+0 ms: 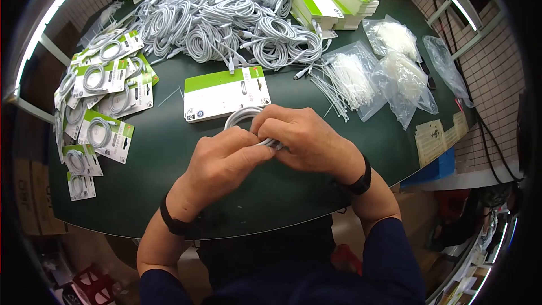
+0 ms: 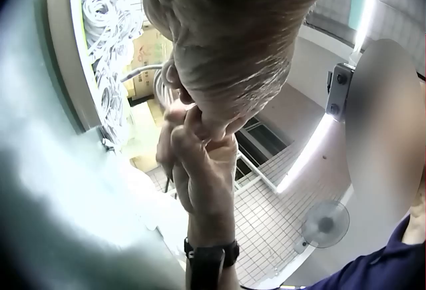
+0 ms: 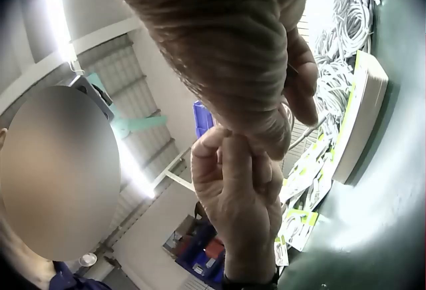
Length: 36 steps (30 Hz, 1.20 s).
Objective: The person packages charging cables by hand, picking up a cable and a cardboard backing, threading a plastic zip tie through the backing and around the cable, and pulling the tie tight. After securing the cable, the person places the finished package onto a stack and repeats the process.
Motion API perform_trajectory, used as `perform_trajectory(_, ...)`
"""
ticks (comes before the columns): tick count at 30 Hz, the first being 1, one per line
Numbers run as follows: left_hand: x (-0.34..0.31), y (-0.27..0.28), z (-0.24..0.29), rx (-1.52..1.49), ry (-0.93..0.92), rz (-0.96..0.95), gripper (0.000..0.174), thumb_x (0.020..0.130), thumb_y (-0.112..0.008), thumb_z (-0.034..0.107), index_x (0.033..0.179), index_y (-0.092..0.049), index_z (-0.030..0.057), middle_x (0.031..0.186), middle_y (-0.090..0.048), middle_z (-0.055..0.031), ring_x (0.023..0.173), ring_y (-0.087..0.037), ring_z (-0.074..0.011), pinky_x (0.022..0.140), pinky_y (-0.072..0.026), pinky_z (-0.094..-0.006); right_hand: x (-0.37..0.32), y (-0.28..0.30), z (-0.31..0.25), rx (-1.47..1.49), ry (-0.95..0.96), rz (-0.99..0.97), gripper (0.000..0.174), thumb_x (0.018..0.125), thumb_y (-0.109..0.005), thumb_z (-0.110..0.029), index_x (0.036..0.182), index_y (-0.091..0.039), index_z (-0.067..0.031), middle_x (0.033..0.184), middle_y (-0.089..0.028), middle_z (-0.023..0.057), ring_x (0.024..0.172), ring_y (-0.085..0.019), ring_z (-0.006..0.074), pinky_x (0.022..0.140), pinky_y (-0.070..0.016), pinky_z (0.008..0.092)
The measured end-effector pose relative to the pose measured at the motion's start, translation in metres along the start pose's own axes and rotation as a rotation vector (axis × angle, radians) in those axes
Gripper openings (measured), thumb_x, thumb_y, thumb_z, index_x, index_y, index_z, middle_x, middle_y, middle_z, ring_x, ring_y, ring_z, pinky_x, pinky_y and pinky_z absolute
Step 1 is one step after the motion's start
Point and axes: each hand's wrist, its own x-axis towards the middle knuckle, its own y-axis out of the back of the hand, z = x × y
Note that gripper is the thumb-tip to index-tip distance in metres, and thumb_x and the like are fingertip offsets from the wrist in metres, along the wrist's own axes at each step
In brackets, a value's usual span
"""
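Note:
A coiled white cable (image 1: 241, 114) is held between both hands, low over the dark green table. My left hand (image 1: 223, 157) pinches the near left side of the coil with thumb and curled fingers. On the other side my right hand (image 1: 309, 138) grips the coil, its fingertips meeting those of the left. Part of the loop shows past the fingers in the left wrist view (image 2: 160, 85); the rest is hidden by the hands. Right behind the coil lies a stack of green-and-white cards (image 1: 223, 95).
A large heap of coiled cables (image 1: 220, 14) covers the back. Cards with cables attached (image 1: 99, 79) pile up at left. More card stacks (image 1: 333, 3) stand back right. White cable ties (image 1: 350, 76) spill from a plastic bag, beside other bags (image 1: 403, 82).

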Motion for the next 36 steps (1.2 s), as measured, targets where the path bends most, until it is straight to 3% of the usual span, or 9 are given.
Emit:
perform_trajectory(1,0.001,0.003,-0.001,0.017,-0.028,-0.049,0.023,0.080,-0.080,0.002,0.101,-0.074,0.0073,0.087,-0.068,-0.0061,0.070,-0.068,-0.0221,0.055,-0.0543,-0.0319,-0.001,0.001,0.000,0.001,0.007,0.013,0.033,0.081,-0.082,-0.006,0.111,-0.068,-0.0050,0.102,-0.068,0.0103,0.079,-0.069,0.0274,0.074,-0.0556,0.0395)
perform_trajectory(4,0.002,0.010,-0.001,0.061,-0.086,-0.157,0.025,0.078,-0.079,0.003,0.101,-0.074,0.0090,0.088,-0.066,-0.0042,0.071,-0.067,-0.0207,0.052,-0.0524,-0.0316,-0.004,0.008,-0.002,0.051,-0.135,-0.280,0.030,0.082,-0.083,-0.007,0.106,-0.066,-0.0030,0.098,-0.069,0.0101,0.079,-0.069,0.0263,0.073,-0.0543,0.0382)
perform_trajectory(8,0.002,0.013,0.007,0.069,-0.098,-0.228,0.029,0.074,-0.078,0.003,0.102,-0.074,0.0105,0.087,-0.064,-0.0023,0.071,-0.065,-0.0194,0.049,-0.0498,-0.0309,-0.005,0.030,-0.006,0.427,-0.184,-0.316,0.024,0.085,-0.079,-0.008,0.105,-0.067,-0.0031,0.092,-0.070,0.0143,0.084,-0.071,0.0329,0.074,-0.0539,0.0413)
perform_trajectory(13,0.007,0.019,0.014,0.050,-0.094,-0.305,0.030,0.073,-0.078,0.001,0.101,-0.075,0.0113,0.088,-0.065,-0.0028,0.071,-0.066,-0.0199,0.050,-0.0499,-0.0315,-0.008,0.037,-0.005,0.552,-0.206,-0.309,0.019,0.088,-0.078,-0.008,0.103,-0.069,-0.0024,0.089,-0.071,0.0152,0.084,-0.072,0.0322,0.075,-0.0539,0.0403)
perform_trajectory(16,0.006,0.018,0.004,0.017,-0.074,-0.297,0.030,0.071,-0.080,-0.002,0.098,-0.077,0.0107,0.087,-0.067,-0.0048,0.068,-0.066,-0.0215,0.052,-0.0512,-0.0324,-0.010,0.035,-0.005,0.495,-0.139,-0.226,0.021,0.087,-0.079,-0.004,0.106,-0.070,-0.0015,0.093,-0.070,0.0105,0.082,-0.070,0.0275,0.073,-0.0542,0.0371)
perform_trajectory(24,0.008,0.013,-0.020,-0.074,-0.057,-0.227,0.028,0.078,-0.080,-0.005,0.101,-0.074,0.0091,0.092,-0.068,-0.0045,0.077,-0.069,-0.0217,0.060,-0.0550,-0.0337,-0.011,0.018,0.006,0.120,0.024,-0.005,0.024,0.085,-0.081,-0.008,0.107,-0.071,-0.0041,0.097,-0.071,0.0094,0.088,-0.072,0.0323,0.076,-0.0573,0.0394)
perform_trajectory(29,0.009,0.017,-0.033,-0.124,0.051,-0.275,0.024,0.079,-0.080,-0.007,0.098,-0.075,0.0070,0.093,-0.071,-0.0074,0.079,-0.071,-0.0244,0.068,-0.0569,-0.0340,-0.012,0.007,0.016,0.104,0.039,0.021,0.027,0.086,-0.081,-0.011,0.110,-0.069,-0.0056,0.097,-0.069,0.0079,0.087,-0.071,0.0300,0.074,-0.0573,0.0396)
perform_trajectory(32,0.008,0.015,-0.039,-0.140,0.081,-0.269,0.023,0.078,-0.080,-0.008,0.096,-0.075,0.0061,0.093,-0.073,-0.0088,0.080,-0.072,-0.0232,0.071,-0.0576,-0.0329,-0.013,0.000,0.017,-0.237,0.085,0.081,0.029,0.087,-0.078,-0.012,0.113,-0.067,-0.0062,0.095,-0.067,0.0065,0.085,-0.069,0.0277,0.071,-0.0567,0.0394)
perform_trajectory(36,0.007,0.014,-0.042,-0.174,0.196,-0.230,0.021,0.081,-0.079,-0.008,0.096,-0.076,0.0054,0.095,-0.075,-0.0084,0.082,-0.073,-0.0222,0.072,-0.0579,-0.0322,-0.012,-0.007,0.020,-0.328,0.134,0.195,0.028,0.088,-0.075,-0.013,0.114,-0.066,-0.0065,0.091,-0.065,0.0058,0.083,-0.068,0.0266,0.069,-0.0562,0.0393)
